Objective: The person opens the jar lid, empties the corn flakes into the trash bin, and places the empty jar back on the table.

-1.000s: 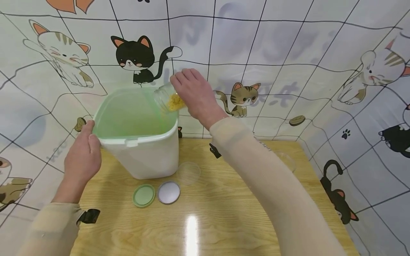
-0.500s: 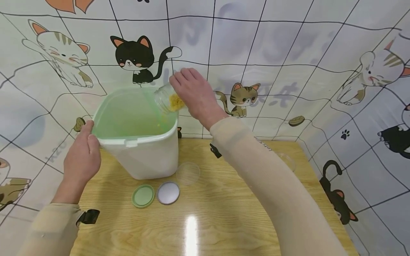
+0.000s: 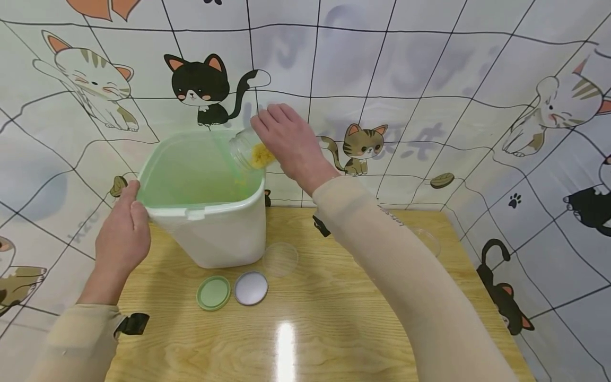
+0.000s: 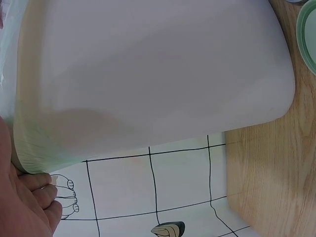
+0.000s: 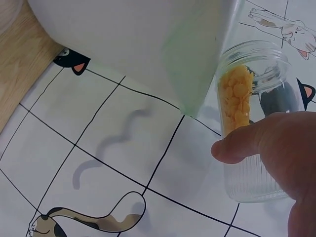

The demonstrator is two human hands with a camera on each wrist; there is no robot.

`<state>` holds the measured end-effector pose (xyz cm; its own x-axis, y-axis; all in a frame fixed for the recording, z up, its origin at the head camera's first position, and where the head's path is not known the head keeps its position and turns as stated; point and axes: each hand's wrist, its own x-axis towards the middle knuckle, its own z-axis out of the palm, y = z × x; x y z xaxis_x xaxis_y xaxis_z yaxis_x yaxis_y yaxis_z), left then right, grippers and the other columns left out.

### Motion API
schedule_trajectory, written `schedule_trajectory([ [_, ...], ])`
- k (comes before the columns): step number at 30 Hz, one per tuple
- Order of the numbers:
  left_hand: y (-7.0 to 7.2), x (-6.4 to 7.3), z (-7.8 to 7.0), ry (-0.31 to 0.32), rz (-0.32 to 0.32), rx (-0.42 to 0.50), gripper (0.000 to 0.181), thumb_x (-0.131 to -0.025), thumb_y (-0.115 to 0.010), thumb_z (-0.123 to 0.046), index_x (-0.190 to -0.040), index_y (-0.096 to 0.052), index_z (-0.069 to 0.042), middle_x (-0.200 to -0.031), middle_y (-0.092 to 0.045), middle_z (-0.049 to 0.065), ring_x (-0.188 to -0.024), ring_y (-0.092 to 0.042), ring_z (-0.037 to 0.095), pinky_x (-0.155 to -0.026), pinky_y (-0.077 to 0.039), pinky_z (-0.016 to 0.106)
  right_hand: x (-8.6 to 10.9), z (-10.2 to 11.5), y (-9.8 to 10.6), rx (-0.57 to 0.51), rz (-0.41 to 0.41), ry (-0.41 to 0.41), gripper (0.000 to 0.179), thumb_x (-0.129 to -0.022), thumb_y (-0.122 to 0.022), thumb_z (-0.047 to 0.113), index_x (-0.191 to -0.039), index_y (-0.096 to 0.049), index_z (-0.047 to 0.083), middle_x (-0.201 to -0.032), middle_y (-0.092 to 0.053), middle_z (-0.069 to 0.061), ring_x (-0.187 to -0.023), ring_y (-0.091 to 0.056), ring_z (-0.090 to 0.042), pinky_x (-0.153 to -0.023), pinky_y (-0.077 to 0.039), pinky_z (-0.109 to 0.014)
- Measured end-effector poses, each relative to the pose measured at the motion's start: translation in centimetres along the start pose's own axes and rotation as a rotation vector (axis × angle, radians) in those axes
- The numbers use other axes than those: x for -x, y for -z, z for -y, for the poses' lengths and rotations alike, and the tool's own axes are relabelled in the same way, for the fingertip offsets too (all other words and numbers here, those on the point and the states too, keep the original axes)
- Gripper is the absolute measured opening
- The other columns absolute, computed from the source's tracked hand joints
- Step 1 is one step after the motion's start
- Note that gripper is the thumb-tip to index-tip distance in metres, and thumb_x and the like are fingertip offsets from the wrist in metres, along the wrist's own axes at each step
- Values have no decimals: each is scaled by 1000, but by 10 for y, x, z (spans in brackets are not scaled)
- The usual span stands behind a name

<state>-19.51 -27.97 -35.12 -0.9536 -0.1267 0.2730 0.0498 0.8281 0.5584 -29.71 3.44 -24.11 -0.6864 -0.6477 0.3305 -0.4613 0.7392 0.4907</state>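
Observation:
My right hand (image 3: 292, 146) grips a clear glass jar (image 5: 256, 177), tilted with its mouth over the right rim of a white trash can (image 3: 215, 233). Yellow pieces (image 5: 237, 96) lie along the inside of the jar, and a few yellow specks show below its mouth. A translucent green bag (image 3: 186, 175) lines the can and folds over its rim. At the can's left corner, my left hand (image 3: 123, 233) holds the rim through the bag, its fingers (image 4: 42, 192) curled at the edge. The can's floor is hidden.
In front of the can, a green-rimmed lid (image 3: 213, 293) and a white lid (image 3: 251, 288) lie on the wooden table (image 3: 334, 318). Beside them is a clear round disc (image 3: 280, 259). Another clear round piece (image 3: 427, 241) lies partly behind my right forearm. Cat-patterned walls stand behind and beside the table.
Yellow bits have appeared inside the bag below the jar's mouth. Both hands stay almost in place, and the jar keeps nearly the same tilt.

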Motion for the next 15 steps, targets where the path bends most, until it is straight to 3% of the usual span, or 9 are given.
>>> schedule_trajectory([
  [4,0,0,1,2,-1,-1,58,-102,-9,-29,-158,-12,-14,-164,-13,12,-147,-17,44,-100,-28,73,-2,1,1,11,-13,13,63,-76,-59,-4,-135,-39,10,-135,-47,-6,-128,-39,-25,-116,-27,-34],
  [15,-1,0,1,-1,2,-3,59,-102,-8,-28,-158,-10,-13,-164,-11,11,-149,-14,42,-104,-26,72,-6,4,9,31,-27,18,67,-73,-61,-1,-135,-39,9,-129,-49,-6,-126,-40,-25,-115,-28,-33],
])
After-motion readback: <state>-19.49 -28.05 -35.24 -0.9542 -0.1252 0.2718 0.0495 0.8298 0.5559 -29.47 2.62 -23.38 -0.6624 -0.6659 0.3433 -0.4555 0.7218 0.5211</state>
